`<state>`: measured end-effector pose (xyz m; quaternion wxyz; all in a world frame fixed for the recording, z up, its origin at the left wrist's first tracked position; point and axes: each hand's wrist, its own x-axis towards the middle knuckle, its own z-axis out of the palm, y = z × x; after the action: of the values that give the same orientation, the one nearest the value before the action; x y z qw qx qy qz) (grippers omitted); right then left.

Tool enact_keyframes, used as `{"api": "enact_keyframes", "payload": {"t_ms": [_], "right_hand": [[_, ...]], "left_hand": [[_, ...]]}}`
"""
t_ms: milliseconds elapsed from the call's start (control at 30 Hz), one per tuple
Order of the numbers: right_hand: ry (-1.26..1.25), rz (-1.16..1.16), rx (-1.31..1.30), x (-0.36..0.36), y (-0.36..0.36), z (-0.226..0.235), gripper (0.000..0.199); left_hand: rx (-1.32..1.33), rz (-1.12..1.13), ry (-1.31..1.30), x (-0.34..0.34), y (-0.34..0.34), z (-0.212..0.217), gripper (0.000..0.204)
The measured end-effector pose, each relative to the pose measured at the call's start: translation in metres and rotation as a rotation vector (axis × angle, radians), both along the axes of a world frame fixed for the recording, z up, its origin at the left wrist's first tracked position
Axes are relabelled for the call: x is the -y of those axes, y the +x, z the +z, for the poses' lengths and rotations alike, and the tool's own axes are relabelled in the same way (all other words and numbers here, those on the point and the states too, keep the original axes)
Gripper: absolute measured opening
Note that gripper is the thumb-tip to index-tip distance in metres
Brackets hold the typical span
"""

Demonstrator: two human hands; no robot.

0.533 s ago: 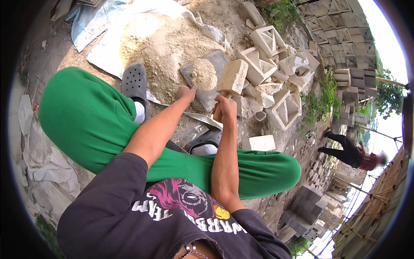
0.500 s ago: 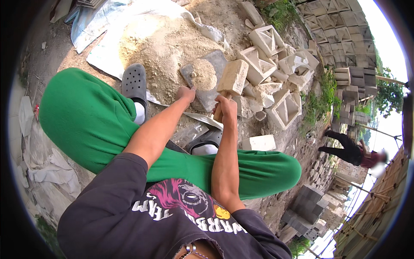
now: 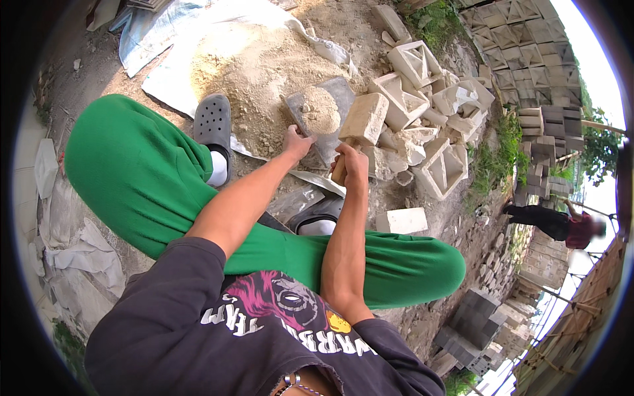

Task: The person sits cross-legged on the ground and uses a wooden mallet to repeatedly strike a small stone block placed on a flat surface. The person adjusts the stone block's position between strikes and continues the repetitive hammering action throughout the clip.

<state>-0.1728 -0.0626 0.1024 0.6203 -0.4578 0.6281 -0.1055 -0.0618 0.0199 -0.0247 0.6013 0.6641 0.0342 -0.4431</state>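
My right hand [image 3: 352, 164] is closed around the handle of a wooden mallet [image 3: 365, 120]. The mallet's pale, blocky head is just past my fist, to the right of a flat dark grey slab [image 3: 335, 88]. A rounded heap of crushed, pale yellow-beige material [image 3: 321, 111] lies on that slab. At the slab's near left edge is my left hand [image 3: 298, 143], its fingers curled in. Whatever those fingers hold, if anything, is hidden.
Loose pale rubble [image 3: 254, 79] covers a white sheet [image 3: 173, 82] beyond my feet. Broken hollow blocks [image 3: 399, 99] are piled right of the mallet. A pale block [image 3: 402, 220] lies by my right knee. Another person [image 3: 561, 223] is farther right, near stacked grey blocks [image 3: 473, 317].
The mallet's head has tilted and come lower beside the slab, and less of its handle shows. The view has shifted slightly. The person in the background has changed position.
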Motion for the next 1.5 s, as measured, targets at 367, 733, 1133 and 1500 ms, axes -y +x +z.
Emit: {"api": "enact_keyframes", "payload": {"t_ms": [367,733,1133,1500], "right_hand": [[-0.002,-0.029,0.025,0.003,-0.005,0.011,0.019],[-0.077,-0.08,0.054,0.004,-0.006,0.038,0.016],[-0.155,-0.169,0.154,0.012,-0.027,0.052,0.024],[-0.084,-0.108,0.117,0.006,-0.013,0.046,0.017]], "left_hand": [[0.027,0.07,-0.159,0.004,-0.021,-0.009,0.084],[0.191,-0.038,-0.033,0.015,0.048,0.015,0.068],[-0.097,-0.086,-0.182,0.019,0.089,0.069,0.06],[0.015,-0.067,-0.053,-0.005,0.064,-0.015,0.088]]}}
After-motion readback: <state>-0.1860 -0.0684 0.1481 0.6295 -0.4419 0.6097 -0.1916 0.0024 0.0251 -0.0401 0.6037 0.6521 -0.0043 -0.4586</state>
